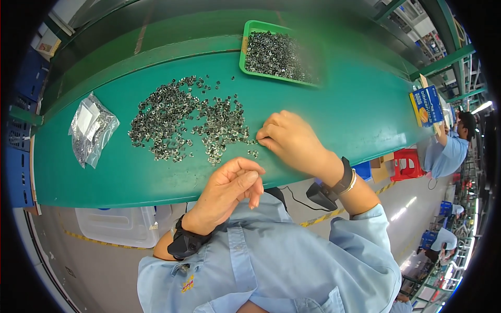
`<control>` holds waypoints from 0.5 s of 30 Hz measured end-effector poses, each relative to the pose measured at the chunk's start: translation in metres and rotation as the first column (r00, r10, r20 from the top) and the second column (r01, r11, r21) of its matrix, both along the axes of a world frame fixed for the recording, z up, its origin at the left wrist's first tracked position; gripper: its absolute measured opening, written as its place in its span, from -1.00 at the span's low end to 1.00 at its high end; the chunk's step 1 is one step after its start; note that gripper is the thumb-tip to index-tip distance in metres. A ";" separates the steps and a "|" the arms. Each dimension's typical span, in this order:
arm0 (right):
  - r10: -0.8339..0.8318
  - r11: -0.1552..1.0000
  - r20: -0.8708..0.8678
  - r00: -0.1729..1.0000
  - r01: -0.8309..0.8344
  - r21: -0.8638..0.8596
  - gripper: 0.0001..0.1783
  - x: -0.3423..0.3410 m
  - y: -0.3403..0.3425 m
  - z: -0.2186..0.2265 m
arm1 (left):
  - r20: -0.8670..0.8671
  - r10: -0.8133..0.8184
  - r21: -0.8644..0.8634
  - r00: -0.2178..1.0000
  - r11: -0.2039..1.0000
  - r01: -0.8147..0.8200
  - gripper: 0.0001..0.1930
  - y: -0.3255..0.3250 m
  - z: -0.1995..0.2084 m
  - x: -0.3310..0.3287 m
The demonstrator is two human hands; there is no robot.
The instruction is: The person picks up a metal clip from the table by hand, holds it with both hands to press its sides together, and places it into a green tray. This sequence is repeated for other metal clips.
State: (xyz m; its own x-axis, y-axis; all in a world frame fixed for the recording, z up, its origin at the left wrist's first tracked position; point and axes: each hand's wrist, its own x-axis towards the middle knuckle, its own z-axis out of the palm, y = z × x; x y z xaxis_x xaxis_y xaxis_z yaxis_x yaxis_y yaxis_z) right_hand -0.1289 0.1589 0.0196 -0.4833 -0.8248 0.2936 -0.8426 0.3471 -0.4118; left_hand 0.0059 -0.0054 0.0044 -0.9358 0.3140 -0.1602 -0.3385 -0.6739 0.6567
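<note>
On the green table lies a wide loose heap of small shiny metal parts (167,115), with a second cluster of metal parts (224,122) to its right. My right hand (287,138) rests at the right edge of that cluster, its fingers pinched together and their tips down by a few stray pieces. What the pinch holds, if anything, is hidden. My left hand (229,188) is above the front edge of the table, palm turned inward, with fingers curled and thumb pressed against them. I cannot make out anything inside it. Both wrists wear dark strapped devices.
A green tray (242,62) full of similar parts stands at the back. To the left lies a clear plastic bag (91,130) with parts and a white label. A blue and yellow box (428,107) and a co-worker (451,148) are at the right; a red stool (407,164) stands below.
</note>
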 end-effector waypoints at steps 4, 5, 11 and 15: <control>-0.052 0.997 0.042 0.998 0.055 -0.060 -0.91 0.001 0.006 -0.004 | 0.009 0.029 -0.035 1.000 0.999 -0.029 -0.84 0.001 0.001 -0.001; -0.053 0.997 0.041 0.998 0.056 -0.062 -0.91 0.001 0.006 -0.004 | 0.015 0.044 -0.047 0.999 0.998 -0.043 -0.84 0.002 0.002 -0.001; -0.022 0.998 0.006 1.000 0.023 -0.067 -0.89 0.006 -0.002 -0.002 | 0.026 0.127 -0.132 0.992 0.984 -0.122 -0.85 0.009 0.007 -0.001; -0.027 0.998 -0.031 0.999 0.025 -0.052 -0.85 0.006 0.000 -0.003 | 0.031 0.138 -0.127 0.990 0.983 -0.133 -0.86 0.009 0.008 0.001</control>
State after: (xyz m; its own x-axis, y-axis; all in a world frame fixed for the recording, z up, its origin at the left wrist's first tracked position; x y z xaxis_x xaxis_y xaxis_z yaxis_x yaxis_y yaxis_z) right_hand -0.1234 0.1586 0.0165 -0.4942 -0.7953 0.3510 -0.8465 0.3483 -0.4027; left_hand 0.0066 0.0038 0.0123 -0.9605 0.1601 -0.2276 -0.2770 -0.6295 0.7259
